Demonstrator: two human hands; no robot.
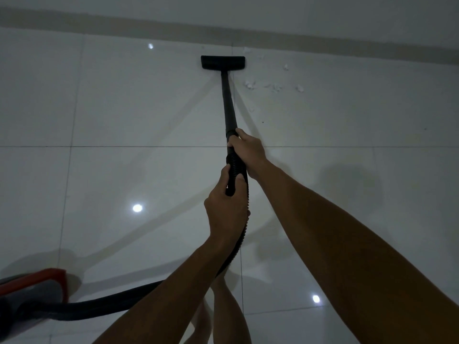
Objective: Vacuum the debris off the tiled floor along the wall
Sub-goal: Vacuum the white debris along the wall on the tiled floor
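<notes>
Both hands wrapped round the wand [229,105]: right hand [248,152] up top, left hand [227,207] on the hose cuff. Sweep head [223,62] w/ flat contact toward 3 o'clock, where debris [273,85] lies, keeping it near the wall [323,16].

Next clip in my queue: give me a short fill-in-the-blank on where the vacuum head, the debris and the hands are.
1. The white debris lies to the ___ of the floor head.
2. The right hand grips the wand nearer the head; the left hand grips the ribbed ___.
3. The red vacuum body sits at the picture's lower ___.

Missing words: right; hose; left
</notes>
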